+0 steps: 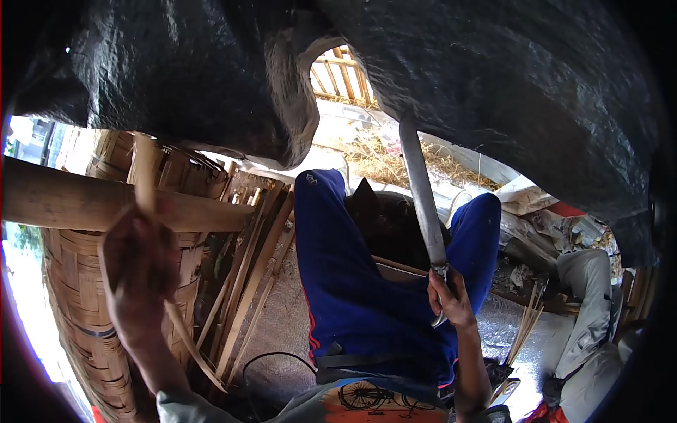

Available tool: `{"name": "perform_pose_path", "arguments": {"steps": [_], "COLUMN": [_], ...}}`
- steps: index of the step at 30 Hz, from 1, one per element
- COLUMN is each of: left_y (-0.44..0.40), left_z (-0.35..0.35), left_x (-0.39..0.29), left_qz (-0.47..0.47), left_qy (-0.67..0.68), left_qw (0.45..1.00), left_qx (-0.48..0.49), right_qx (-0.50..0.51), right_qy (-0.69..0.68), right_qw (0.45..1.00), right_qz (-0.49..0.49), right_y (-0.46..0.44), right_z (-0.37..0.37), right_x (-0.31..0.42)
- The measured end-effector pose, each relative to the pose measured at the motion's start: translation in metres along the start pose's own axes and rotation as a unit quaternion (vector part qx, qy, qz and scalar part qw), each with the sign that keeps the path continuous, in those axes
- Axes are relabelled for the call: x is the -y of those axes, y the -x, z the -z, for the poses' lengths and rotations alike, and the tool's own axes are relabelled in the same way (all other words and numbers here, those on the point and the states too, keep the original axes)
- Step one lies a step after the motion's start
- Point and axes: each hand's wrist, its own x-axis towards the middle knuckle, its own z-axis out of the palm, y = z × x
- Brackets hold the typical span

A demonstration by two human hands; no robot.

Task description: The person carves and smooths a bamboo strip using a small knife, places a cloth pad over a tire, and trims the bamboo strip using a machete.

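Observation:
My left hand (141, 261), smeared by motion, is closed around a bamboo strip (145, 176). The strip sticks up above the fist, and its lower part curves down below the wrist. On the other side, my right hand (451, 299) grips the handle of a machete (422, 194). Its long blade points up and away from me, over my blue trousers (331, 247), and stands apart from the strip. A dark object (388, 218) lies between my knees, partly hidden by the blade and legs.
A thick bamboo pole (63, 194) juts in from the left beside a large woven basket (84, 310). Split bamboo lengths (257, 268) lean near my leg. Black plastic sheeting (508, 92) hangs overhead. Thin sticks (525, 328) and grey fabric (589, 296) are at right.

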Motion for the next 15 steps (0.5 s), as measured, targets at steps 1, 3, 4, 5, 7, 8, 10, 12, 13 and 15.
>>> {"name": "perform_pose_path", "arguments": {"steps": [1,3,4,5,7,8,10,12,13,15], "left_y": [-0.003,-0.012,-0.020,-0.029,-0.049,-0.063,-0.097,-0.139,-0.156,-0.174], "left_z": [0.002,0.007,0.010,0.008,-0.003,-0.010,-0.025,-0.036,-0.047,-0.084], "left_x": [-0.014,-0.045,-0.061,-0.074,-0.085,-0.099,-0.136,-0.157,-0.168,-0.192], "left_qz": [-0.025,-0.056,-0.072,-0.088,-0.208,-0.215,-0.152,-0.127,-0.148,-0.172], "left_qy": [0.044,0.086,0.095,0.104,-0.076,-0.079,0.019,0.052,0.031,0.022], "left_qw": [0.999,0.995,0.992,0.988,0.966,0.965,0.985,0.972,0.964,0.966], "left_qx": [-0.001,0.000,0.034,0.068,-0.131,-0.129,0.079,0.192,0.216,0.192], "right_qx": [0.000,-0.005,-0.008,-0.008,-0.015,-0.015,-0.018,-0.029,-0.040,-0.040], "right_qy": [-0.008,-0.005,0.000,-0.005,-0.008,-0.012,-0.030,-0.040,-0.046,-0.058], "right_qw": [1.000,1.000,1.000,1.000,1.000,1.000,0.999,0.998,0.998,0.997], "right_qz": [-0.002,0.002,0.000,0.007,0.009,0.016,0.013,0.024,0.027,0.036], "right_y": [0.001,0.002,0.003,0.003,0.005,0.006,0.007,0.010,0.012,0.016], "right_z": [0.003,0.008,0.011,0.012,0.015,0.016,0.019,0.020,0.022,0.029], "right_x": [0.001,0.001,0.001,0.002,0.002,0.002,0.000,0.000,0.001,0.004]}}
